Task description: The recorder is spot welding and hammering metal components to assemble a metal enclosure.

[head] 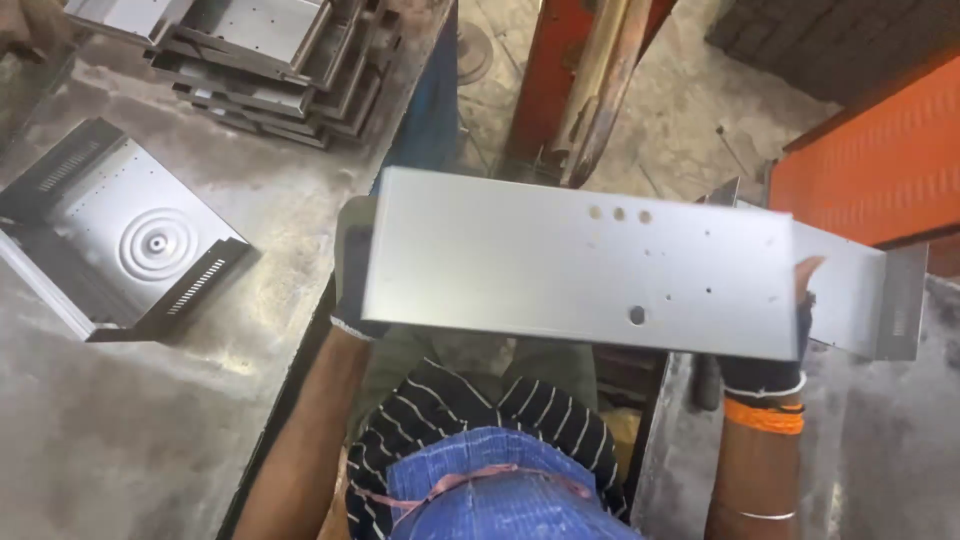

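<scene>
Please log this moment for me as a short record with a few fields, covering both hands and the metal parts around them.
held part: bent sheet-metal panel, pale grey, with punched holes, held level between both hands
left hand: gloved left hand, grip closed on the panel's left end
right hand: gloved right hand, grip closed on the panel's right end
left bench: single stamped tray with a ringed boss and slotted vents
far left: stack of similar trays
right background: orange perforated panel
</scene>
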